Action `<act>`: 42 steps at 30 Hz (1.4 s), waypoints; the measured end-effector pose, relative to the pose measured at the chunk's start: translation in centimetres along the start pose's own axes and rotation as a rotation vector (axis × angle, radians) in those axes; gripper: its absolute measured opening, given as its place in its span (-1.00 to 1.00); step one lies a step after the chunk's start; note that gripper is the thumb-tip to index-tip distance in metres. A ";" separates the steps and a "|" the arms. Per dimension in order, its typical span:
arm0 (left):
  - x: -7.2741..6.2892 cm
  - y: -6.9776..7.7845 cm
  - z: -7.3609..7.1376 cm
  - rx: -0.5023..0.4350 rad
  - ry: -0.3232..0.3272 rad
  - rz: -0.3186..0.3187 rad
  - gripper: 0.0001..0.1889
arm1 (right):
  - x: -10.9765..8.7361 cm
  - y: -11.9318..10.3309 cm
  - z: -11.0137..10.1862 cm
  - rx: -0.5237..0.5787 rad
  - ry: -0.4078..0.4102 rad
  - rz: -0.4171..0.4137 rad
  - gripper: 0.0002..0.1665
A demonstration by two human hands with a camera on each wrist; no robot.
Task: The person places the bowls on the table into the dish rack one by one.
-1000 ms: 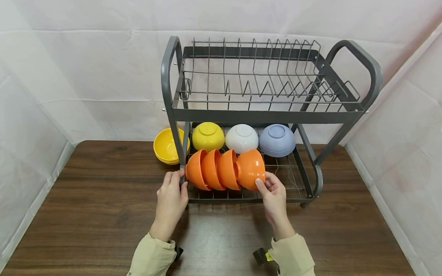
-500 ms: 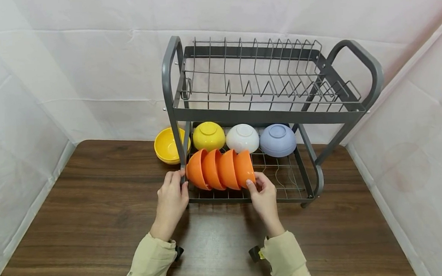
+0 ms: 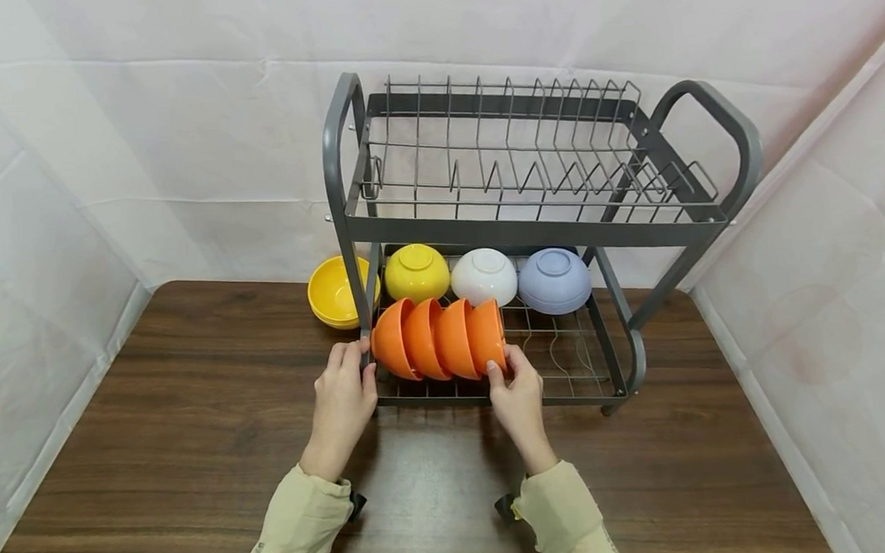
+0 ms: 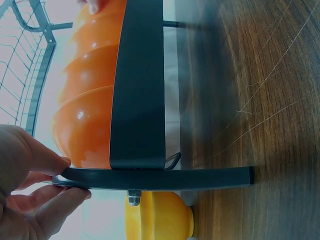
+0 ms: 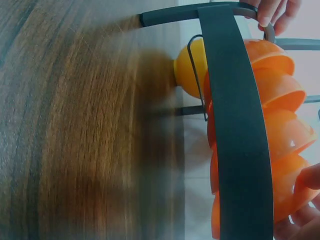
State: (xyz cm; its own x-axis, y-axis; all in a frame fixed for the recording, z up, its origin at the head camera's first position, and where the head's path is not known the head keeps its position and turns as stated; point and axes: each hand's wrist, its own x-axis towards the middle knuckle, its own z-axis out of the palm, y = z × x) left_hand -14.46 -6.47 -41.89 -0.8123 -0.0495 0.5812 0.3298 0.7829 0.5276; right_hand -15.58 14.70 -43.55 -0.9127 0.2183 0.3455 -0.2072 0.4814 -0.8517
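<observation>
Several orange bowls (image 3: 421, 340) stand on edge in a nested row along the front of the lower shelf of a dark grey dish rack (image 3: 538, 231). My right hand (image 3: 518, 398) holds the rightmost orange bowl (image 3: 485, 337) by its rim, thumb in front; the fingers behind are partly hidden. At the row's other end my left hand (image 3: 341, 403) pinches the rack's left front post (image 4: 100, 178) between thumb and fingers, as the left wrist view shows. In the right wrist view the shelf's front bar (image 5: 240, 130) crosses in front of the bowls.
Behind the orange row, upside-down yellow (image 3: 416, 271), white (image 3: 484, 277) and lavender (image 3: 555, 280) bowls sit on the lower shelf. Yellow bowls (image 3: 333, 292) stand stacked on the wooden table (image 3: 194, 406), left of the rack. The wire upper tier overhangs the bowls.
My right hand has moved left, pushing the rightmost orange bowl deeper into the row, so the bowls now sit closer together. The left hand stays on the post.
</observation>
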 end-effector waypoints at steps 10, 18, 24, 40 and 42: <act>0.1 0.0 -0.1 0.003 0.002 0.009 -0.72 | 0.1 -0.1 -1.0 0.058 -0.054 -0.052 -0.70; 0.0 -0.1 0.0 0.002 -0.012 0.003 -0.72 | 1.8 -0.9 -5.6 0.129 0.122 -0.204 -0.54; 0.0 -0.1 0.0 0.007 -0.007 0.004 -0.72 | 5.0 -2.0 -10.7 0.162 0.429 -0.214 -0.62; 0.1 -0.1 -0.1 0.005 -0.024 -0.007 -0.72 | 10.6 0.1 -14.7 0.017 0.529 -0.138 -0.68; 0.1 -0.1 0.0 0.006 -0.022 0.000 -0.72 | 10.7 0.2 -14.6 0.023 0.522 -0.129 -0.70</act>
State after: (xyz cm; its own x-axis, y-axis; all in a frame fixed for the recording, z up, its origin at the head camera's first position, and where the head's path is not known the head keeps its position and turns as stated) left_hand -14.60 -6.62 -41.85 -0.8224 -0.0357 0.5678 0.3274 0.7865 0.5236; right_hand -20.23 29.55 -34.27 -0.5838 0.5546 0.5930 -0.3191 0.5149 -0.7957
